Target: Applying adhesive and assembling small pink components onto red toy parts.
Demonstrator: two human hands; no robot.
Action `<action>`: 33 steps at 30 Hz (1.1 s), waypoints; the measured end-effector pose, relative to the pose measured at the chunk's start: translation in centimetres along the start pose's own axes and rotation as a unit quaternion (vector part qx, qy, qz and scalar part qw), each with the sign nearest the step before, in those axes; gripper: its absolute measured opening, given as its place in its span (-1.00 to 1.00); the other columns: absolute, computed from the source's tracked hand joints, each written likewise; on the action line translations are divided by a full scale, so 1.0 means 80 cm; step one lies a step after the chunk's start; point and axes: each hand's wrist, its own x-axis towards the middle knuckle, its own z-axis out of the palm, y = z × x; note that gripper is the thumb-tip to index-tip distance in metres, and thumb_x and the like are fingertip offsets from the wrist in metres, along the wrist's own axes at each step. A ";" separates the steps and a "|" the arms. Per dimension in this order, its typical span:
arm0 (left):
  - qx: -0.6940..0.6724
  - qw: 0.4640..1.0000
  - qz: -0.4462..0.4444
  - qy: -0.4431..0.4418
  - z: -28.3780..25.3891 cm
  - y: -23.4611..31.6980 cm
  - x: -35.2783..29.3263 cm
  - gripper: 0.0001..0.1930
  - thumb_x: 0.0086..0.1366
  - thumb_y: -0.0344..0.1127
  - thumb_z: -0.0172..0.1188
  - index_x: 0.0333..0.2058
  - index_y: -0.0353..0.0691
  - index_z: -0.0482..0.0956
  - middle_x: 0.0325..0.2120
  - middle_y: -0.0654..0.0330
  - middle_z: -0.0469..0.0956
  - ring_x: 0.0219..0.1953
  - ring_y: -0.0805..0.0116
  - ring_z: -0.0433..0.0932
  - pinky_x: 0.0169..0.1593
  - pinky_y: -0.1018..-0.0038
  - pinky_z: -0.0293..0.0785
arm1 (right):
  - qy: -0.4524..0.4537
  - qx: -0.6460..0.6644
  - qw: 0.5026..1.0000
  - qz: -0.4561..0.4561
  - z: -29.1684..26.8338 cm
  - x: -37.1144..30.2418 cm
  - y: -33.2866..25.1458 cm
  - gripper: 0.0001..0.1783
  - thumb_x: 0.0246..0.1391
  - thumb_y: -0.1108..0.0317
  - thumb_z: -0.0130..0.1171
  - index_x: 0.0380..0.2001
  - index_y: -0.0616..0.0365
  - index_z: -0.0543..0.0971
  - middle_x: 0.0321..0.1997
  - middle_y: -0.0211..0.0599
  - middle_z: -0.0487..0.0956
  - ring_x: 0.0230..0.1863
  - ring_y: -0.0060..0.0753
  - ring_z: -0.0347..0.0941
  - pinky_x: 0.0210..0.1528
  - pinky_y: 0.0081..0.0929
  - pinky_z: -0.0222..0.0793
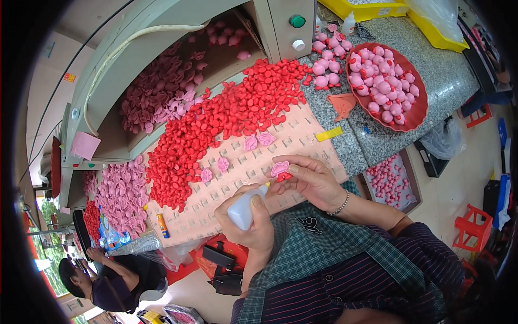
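My left hand (249,222) grips a small white squeeze bottle (244,208) with a yellow nozzle, its tip pointing at the piece in my other hand. My right hand (310,181) pinches a small pink flat piece with a red part under it (280,171). Both hands hover over a pale pink slotted board (253,162). On that board lie a few loose pink pieces (258,141) and a big heap of small red parts (216,124).
A red bowl (418,116) of assembled pink figures stands on the granite counter at right, with more pink figures (328,67) beside it. Pink parts pile up in the machine tray (159,94) and at left (121,194). Another person (102,281) sits lower left. Yellow bins (372,8) are at the top.
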 end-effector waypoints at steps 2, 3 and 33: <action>0.003 1.000 0.006 -0.003 0.000 -0.001 0.000 -0.74 0.23 -0.55 0.22 -0.20 -0.42 0.32 -0.33 -0.12 0.59 -0.29 0.23 0.61 -0.14 0.37 0.57 | -0.002 0.000 1.000 -0.001 -0.001 0.000 0.000 -0.61 0.38 0.32 -0.05 0.18 0.29 0.41 -0.12 -0.09 0.62 -0.08 -0.32 0.60 0.03 -0.37 0.52; 0.006 1.000 0.012 -0.005 0.000 -0.001 0.001 -0.74 0.23 -0.55 0.22 -0.20 -0.42 0.32 -0.33 -0.12 0.59 -0.30 0.24 0.61 -0.14 0.38 0.57 | -0.003 -0.004 1.000 -0.003 -0.002 0.000 0.001 -0.60 0.38 0.32 -0.06 0.18 0.29 0.40 -0.11 -0.09 0.62 -0.08 -0.32 0.60 0.04 -0.37 0.52; -0.125 0.989 -0.032 0.075 0.008 -0.003 -0.002 -0.73 0.34 -0.36 0.14 -0.18 -0.41 0.27 -0.31 -0.14 0.54 -0.27 0.14 0.58 -0.11 0.25 0.57 | -0.033 0.094 0.994 0.034 0.000 0.000 0.003 -0.51 0.40 0.30 -0.11 0.33 0.13 0.23 0.21 0.04 0.46 0.11 -0.08 0.52 0.18 -0.09 0.45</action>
